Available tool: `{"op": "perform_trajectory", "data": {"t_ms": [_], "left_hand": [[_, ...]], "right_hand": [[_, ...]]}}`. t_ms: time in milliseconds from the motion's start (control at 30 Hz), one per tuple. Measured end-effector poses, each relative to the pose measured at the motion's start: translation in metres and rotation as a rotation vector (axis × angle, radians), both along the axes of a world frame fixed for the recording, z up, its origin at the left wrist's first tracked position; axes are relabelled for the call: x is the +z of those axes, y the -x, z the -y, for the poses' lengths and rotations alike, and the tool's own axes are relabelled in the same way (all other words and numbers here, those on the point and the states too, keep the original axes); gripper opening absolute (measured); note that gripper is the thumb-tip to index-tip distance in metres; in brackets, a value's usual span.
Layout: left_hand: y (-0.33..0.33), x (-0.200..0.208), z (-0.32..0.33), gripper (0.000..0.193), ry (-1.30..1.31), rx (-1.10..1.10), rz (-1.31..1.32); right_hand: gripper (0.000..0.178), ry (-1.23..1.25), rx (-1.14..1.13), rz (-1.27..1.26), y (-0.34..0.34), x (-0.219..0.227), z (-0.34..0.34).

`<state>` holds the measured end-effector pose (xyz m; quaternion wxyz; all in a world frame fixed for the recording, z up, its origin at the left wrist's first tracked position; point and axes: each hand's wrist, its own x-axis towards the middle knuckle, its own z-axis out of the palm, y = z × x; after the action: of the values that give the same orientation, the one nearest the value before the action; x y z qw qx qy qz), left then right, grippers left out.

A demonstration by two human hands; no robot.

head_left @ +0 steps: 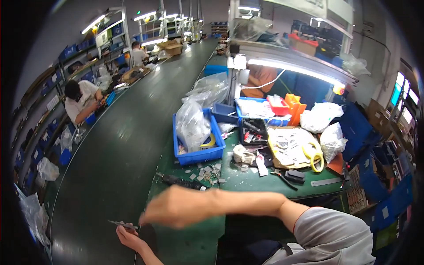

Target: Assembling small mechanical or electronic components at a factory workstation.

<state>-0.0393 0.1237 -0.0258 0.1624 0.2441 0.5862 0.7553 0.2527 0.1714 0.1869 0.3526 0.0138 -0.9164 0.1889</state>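
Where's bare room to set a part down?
Widest: the long dark counter, between the nearest co-worker and the blue bin. Smaller: the green bench this side of the right forearm. Crowded: beyond it, with loose grey plates, yellow tape rolls, white bags.

Beyond the right hand (174, 207), a blue bin (201, 156) holds clear plastic bags (193, 126) and a yellow ring (213, 140). Farther to that hand's right, on the green worktop (247, 190), lie a steel ruler (326, 182) and a shallow tray (290, 165) of small pale pieces, with yellow tape rolls (316, 162) at its right edge and stuffed white bags (321, 117) beside it. Behind the tray sit a red bin (278, 108) and orange holders (295, 108), under a lit tube lamp (296, 72). Well ahead of the left hand (128, 237), a co-worker (84, 105) bends forward near shelves.
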Motion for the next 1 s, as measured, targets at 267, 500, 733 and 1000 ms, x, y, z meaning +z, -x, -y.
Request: {"op": "perform_trajectory", "data": {"t_ms": [267, 500, 733, 1000], "left_hand": [[-0.012, -0.006, 0.005, 0.030, 0.100, -0.018, -0.432], [-0.026, -0.003, -0.007, 0.031, 0.176, 0.047, -0.424], [-0.012, -0.003, 0.000, 0.031, 0.212, 0.054, -0.362], [0.002, -0.006, 0.011, 0.030, 0.224, 0.078, -0.240]], "right_hand": [[0.038, 0.209, -0.849, 0.403, -0.121, -0.068, -0.221], [0.083, 0.359, -1.286, 0.229, -0.160, -0.090, -0.311], [0.100, 0.681, -1.364, 0.018, -0.123, -0.109, -0.350], [0.114, 0.595, -1.501, 0.081, -0.095, -0.094, -0.346]]}}
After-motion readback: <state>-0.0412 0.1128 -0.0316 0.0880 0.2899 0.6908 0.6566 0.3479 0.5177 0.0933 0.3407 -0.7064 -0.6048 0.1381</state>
